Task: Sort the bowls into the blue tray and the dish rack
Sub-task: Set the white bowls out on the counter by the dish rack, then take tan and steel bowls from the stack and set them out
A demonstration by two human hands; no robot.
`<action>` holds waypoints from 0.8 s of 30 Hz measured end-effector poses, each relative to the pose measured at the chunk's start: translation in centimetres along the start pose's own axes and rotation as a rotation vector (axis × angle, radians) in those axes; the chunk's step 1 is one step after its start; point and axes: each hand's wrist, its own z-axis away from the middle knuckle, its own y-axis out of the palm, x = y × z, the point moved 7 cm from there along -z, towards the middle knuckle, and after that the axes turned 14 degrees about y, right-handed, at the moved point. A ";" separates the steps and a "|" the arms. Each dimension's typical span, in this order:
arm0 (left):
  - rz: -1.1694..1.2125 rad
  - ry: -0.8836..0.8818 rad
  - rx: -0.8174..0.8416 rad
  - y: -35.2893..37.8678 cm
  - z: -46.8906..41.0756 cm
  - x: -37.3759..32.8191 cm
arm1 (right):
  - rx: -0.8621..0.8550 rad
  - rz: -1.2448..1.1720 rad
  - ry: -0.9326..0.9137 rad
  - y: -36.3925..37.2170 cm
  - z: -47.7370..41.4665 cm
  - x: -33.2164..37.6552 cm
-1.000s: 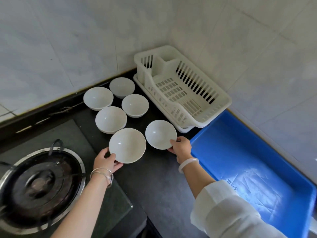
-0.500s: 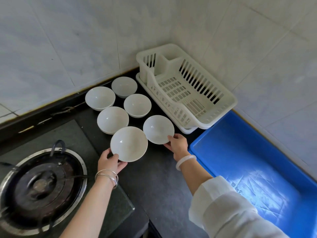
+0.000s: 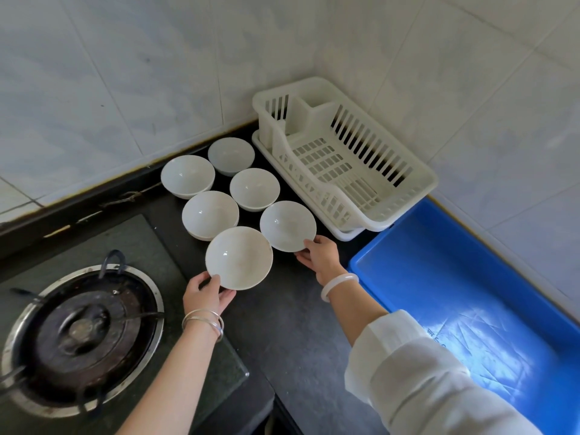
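Where the stove [image 3: 78,337] sits at the lower left of the frame, its round burner looks dark and dirty. Just right of it, the left hand [image 3: 204,295] holds the front bowl [image 3: 239,258] by its near edge. The thumb lies on the rim and the other fingers [image 3: 226,299] curl under it, so they pinch the edge. Two thin silver bangles [image 3: 204,321] are on that wrist.

Behind the front bowl, four back bowls [image 3: 210,213] stand close together on the dark tabletop [image 3: 282,334], near the wall. They are white and open side up.

To the right of the front bowl is the right bowl [image 3: 288,226], just beside the rack [image 3: 326,161]. The right hand [image 3: 320,257] pinches its near edge, thumb on top and fingers below. A pale bracelet [image 3: 337,285] is on that wrist, and a white sleeve [image 3: 423,381] covers the arm. I cannot tell if the two held bowls touch the tabletop.

The white rack stands in the corner at the upper right. The blue tray [image 3: 439,277] lies at the right edge, just below the rack in the frame.
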 end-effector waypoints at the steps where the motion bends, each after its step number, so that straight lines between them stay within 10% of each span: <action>1: 0.010 0.003 -0.004 0.0 0.1 0.0 | 0.017 0.014 0.003 0.1 0.3 0.0; 15: -0.118 0.055 0.171 0.4 5.0 2.0 | 0.105 0.149 -0.016 -3.5 5.7 -2.6; 24: -0.428 0.011 0.695 7.6 14.8 5.6 | -0.225 0.334 -0.283 -17.0 13.1 -5.9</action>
